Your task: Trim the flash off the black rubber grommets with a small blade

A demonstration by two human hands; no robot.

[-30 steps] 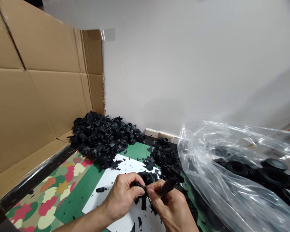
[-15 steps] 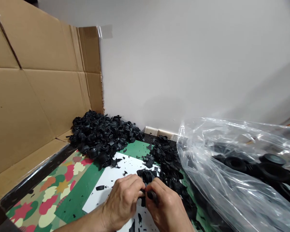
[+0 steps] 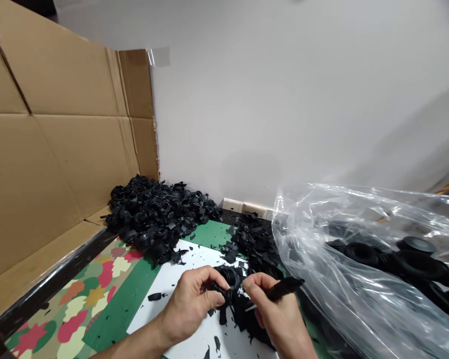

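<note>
My left hand (image 3: 192, 301) pinches a small black rubber part (image 3: 223, 291) between thumb and fingers, above a white sheet (image 3: 189, 344). A black-handled knife (image 3: 284, 288) rests in the closed grip of my right hand (image 3: 279, 314). Its thin pale blade points left and down, apart from the rubber part. Whether the right fingertips also pinch a scrap is too small to tell. A ribbed black rubber piece (image 3: 230, 275) lies just beyond both hands, and dark scraps are strewn beneath them.
A big heap of ribbed black rubber pieces (image 3: 153, 212) sits at the back left, beside a cardboard wall (image 3: 78, 164). Black trimmings (image 3: 252, 244) form a second pile behind the right hand. On the right lies a clear plastic bag (image 3: 303, 234) with larger black rubber parts (image 3: 419, 267).
My hands were close together at the rubber part; now they are apart. The right hand has moved right with the knife, whose handle now points up and right.
</note>
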